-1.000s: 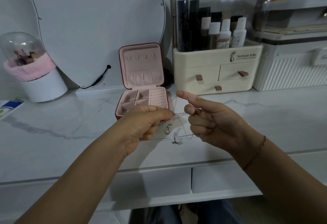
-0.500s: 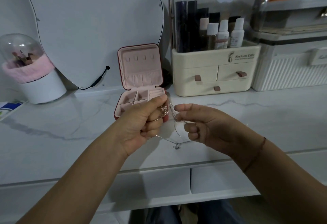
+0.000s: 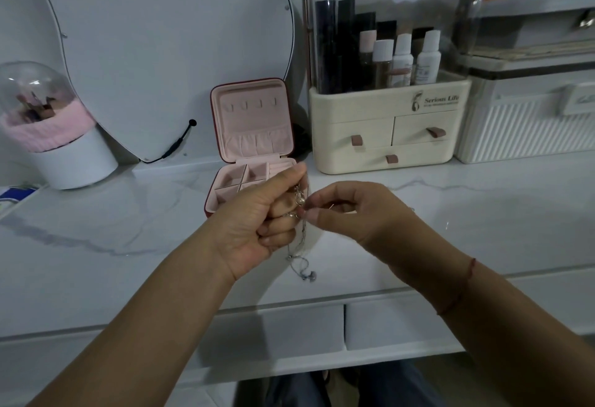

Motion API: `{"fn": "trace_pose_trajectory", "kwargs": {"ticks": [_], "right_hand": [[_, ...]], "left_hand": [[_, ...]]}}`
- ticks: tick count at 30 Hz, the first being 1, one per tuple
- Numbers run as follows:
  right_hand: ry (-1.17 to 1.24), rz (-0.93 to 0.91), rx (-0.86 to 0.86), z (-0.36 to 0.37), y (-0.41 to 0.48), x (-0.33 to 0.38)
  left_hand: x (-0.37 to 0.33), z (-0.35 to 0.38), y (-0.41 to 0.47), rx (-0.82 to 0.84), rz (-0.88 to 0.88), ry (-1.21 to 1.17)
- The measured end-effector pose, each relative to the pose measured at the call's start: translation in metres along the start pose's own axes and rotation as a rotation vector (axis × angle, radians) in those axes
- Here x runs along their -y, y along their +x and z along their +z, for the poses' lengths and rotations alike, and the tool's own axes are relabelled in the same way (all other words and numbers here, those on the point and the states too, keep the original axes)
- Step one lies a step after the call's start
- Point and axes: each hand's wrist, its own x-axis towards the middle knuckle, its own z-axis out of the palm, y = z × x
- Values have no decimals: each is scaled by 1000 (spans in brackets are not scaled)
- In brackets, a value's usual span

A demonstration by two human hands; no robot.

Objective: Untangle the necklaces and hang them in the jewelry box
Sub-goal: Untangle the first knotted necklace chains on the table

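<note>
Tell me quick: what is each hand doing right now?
Left hand: closed, gripping the necklaces.
Right hand: closed, pinching a chain of those necklaces.

Thin silver necklaces (image 3: 297, 247) dangle in one tangled bunch, a small pendant at the low end, pinched between left hand (image 3: 257, 223) and right hand (image 3: 354, 213), and at eleven o'clock from them the red jewelry box (image 3: 254, 126) sits open, pink-lined lid upright, compartmented base lying flat.
</note>
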Motion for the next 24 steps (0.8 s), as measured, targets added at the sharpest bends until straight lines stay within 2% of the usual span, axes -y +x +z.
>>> {"fn": "trace_pose_trajectory", "kwargs": {"ticks": [4, 10, 15, 17, 22, 24], "right_hand": [[-94, -9, 6, 5, 2, -5], [121, 44, -87, -7, 5, -6], [115, 133, -53, -11, 9, -2], [223, 164, -41, -10, 10, 0], [667, 243, -48, -9, 14, 3], [741, 245, -66, -9, 15, 2]], "left_hand": [[-1, 0, 0, 30, 5, -22], [-1, -7, 2, 18, 7, -35], [4, -9, 3, 7, -14, -19], [5, -8, 4, -34, -26, 7], [8, -9, 6, -79, -66, 68], [8, -10, 6, -77, -49, 114]]}}
